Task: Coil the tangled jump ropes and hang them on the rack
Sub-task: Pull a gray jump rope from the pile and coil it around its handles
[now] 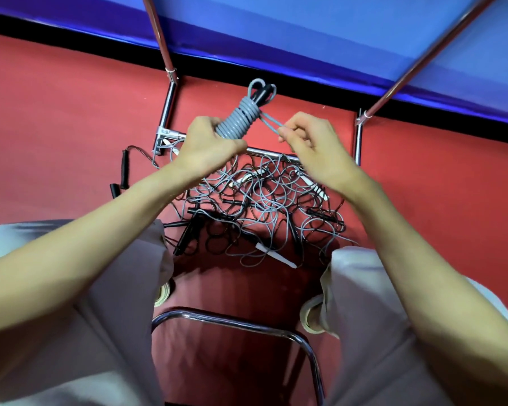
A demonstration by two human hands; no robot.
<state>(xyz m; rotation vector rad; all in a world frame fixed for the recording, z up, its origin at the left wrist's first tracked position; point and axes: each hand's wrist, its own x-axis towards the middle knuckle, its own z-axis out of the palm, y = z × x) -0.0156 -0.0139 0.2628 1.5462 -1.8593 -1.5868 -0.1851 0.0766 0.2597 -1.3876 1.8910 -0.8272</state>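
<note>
Chair rail (232, 319) aside: left hand (208, 145) grip clamps the grey coil (239, 120); right hand (308, 142) pinches the loop end (272, 124) beside it, so keep it taut.

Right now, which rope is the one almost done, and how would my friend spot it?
Find the chrome rack over the red floor. Above it, the left hand grips a grey rope bundle, wound tight like a spring, unlike the loose tangled pile below.

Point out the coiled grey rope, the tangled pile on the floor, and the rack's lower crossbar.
coiled grey rope (238, 121), head view, on the wrapped turns.
tangled pile (264, 200), head view, on the grey and black loops mid-heap.
lower crossbar (269, 152), head view, on the bare chrome between the hands.
</note>
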